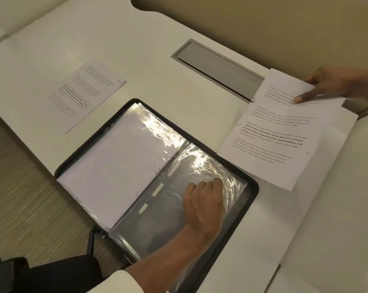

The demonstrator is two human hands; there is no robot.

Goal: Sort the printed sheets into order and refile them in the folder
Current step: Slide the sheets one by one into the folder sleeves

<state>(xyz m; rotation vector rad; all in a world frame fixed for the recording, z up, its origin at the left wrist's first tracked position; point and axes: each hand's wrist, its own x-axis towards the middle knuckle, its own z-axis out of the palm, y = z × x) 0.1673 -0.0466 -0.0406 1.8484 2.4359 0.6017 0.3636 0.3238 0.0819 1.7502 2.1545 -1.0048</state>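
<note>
A black zip folder [254, 188] lies open on the white table, with clear plastic sleeves inside. Its left sleeve [119, 166] holds white sheets. The right sleeve [157, 225] shows only dark backing. My left hand [204, 206] rests on that right sleeve with curled fingers at its glossy top edge; whether it pinches the plastic is unclear. My right hand [335, 85] pinches the far end of a printed sheet [280, 132], thumb on top, holding it at the right of the folder. Another printed sheet [87, 92] lies flat on the table, left of and beyond the folder.
A grey cable hatch [217, 68] is set into the table [157, 49] beyond the folder. A beige partition [263, 22] runs along the far side. The table's near-left edge drops to a wood-grain floor [26, 208]. A dark object [7, 275] sits at bottom left.
</note>
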